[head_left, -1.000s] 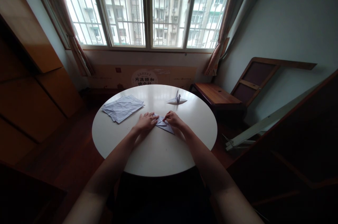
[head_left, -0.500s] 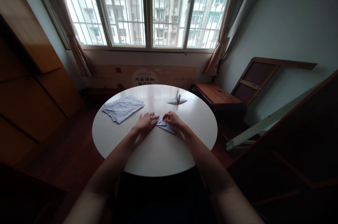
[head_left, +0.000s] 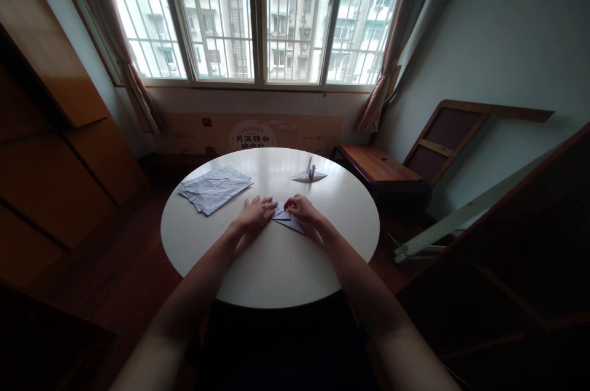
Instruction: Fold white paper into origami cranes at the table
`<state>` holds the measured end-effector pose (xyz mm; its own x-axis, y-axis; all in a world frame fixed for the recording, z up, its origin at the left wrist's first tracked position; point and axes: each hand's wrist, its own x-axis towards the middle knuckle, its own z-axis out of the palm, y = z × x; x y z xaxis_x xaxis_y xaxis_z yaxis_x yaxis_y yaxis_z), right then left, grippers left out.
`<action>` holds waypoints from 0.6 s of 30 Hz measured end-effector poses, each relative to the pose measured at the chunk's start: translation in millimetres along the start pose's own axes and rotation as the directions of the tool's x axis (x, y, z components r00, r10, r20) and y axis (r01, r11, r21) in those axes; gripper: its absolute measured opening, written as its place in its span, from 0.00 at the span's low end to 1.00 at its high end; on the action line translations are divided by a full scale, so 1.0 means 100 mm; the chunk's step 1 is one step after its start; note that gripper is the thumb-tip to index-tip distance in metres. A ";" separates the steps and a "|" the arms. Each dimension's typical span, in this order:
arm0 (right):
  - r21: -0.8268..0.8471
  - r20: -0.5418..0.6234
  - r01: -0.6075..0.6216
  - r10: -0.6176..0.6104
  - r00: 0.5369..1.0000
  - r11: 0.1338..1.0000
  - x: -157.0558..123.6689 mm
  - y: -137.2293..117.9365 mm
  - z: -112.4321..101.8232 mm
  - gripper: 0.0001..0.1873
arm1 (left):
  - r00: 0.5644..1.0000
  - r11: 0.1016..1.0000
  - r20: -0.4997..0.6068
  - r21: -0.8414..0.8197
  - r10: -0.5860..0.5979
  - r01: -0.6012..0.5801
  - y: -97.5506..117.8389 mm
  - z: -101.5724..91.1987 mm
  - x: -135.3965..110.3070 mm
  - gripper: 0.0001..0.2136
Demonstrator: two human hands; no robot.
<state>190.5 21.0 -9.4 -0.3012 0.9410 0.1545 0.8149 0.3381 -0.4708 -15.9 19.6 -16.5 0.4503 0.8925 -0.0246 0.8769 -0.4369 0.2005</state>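
Observation:
A partly folded piece of pale bluish paper [head_left: 289, 223] lies on the white round table [head_left: 276, 280] between my hands. My left hand [head_left: 258, 212] rests on its left side, fingers stretched out and lying flat, pressing it to the tabletop. At the paper's right side, my right hand [head_left: 300, 206] has its fingers curled and pinched together on a folded layer. Both hands cover part of the paper, so its full outline is hidden. Behind my right hand stands a folded paper crane [head_left: 309, 174] with its wings spread.
A stack of creased paper sheets [head_left: 215, 187] lies at the table's left. Beyond the right edge is a wooden chair [head_left: 378, 165]. A printed cardboard panel [head_left: 304, 128] leans beneath the barred window [head_left: 221, 28]. Wooden cabinets [head_left: 92, 163] stand to the left.

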 end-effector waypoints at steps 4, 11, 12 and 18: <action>-0.012 0.015 -0.005 0.005 1.000 1.000 0.00 0.00 0.00 0.11 | 1.000 1.000 0.000 -0.002 0.004 -0.004 -0.01 0.01 0.01 0.23; -0.070 -0.004 -0.021 0.021 1.000 0.997 0.02 0.02 0.08 0.18 | 1.000 1.000 0.007 0.001 -0.005 0.005 0.01 -0.02 -0.01 0.23; -0.077 -0.002 -0.023 0.023 1.000 0.997 0.02 0.03 0.08 0.18 | 1.000 1.000 0.008 0.003 -0.004 0.004 0.02 -0.02 -0.02 0.23; -0.083 -0.034 -0.074 0.071 0.997 0.994 0.02 0.03 0.04 0.15 | 1.000 1.000 0.003 0.017 -0.008 0.008 0.04 -0.03 -0.02 0.23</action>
<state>190.7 24.0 -13.7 -0.2255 0.9626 0.1502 0.8730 0.2681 -0.4075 -14.1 16.3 -12.8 0.4435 0.8958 -0.0291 0.8832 -0.4314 0.1840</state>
